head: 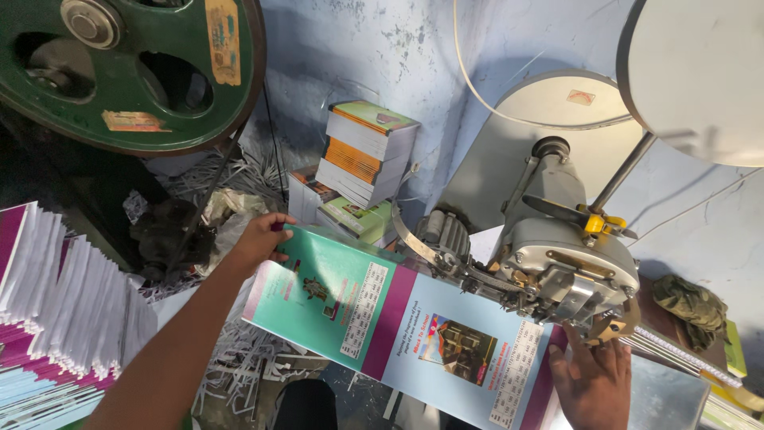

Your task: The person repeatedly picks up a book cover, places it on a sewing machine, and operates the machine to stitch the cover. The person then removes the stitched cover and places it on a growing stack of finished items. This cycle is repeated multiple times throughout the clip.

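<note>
a long printed cover sheet (398,326), teal and light blue with magenta bands, is seen lying across the middle of the frame, its long axis running from the centre left down to the lower right. the left hand (261,239) is placed at the sheet's upper left end, fingers curled together over that corner, so the sheet stretches away from it toward the lower right. the right hand (593,382) is laid flat at the lower right end, fingers spread a little and pressed on the sheet, directly below the grey metal stitching machine head (569,275) under which the sheet passes. this hand is the nearer one to the machine. stacked booklets (366,151) are seen at the wall above, a green flywheel (127,72) at upper left.
</note>
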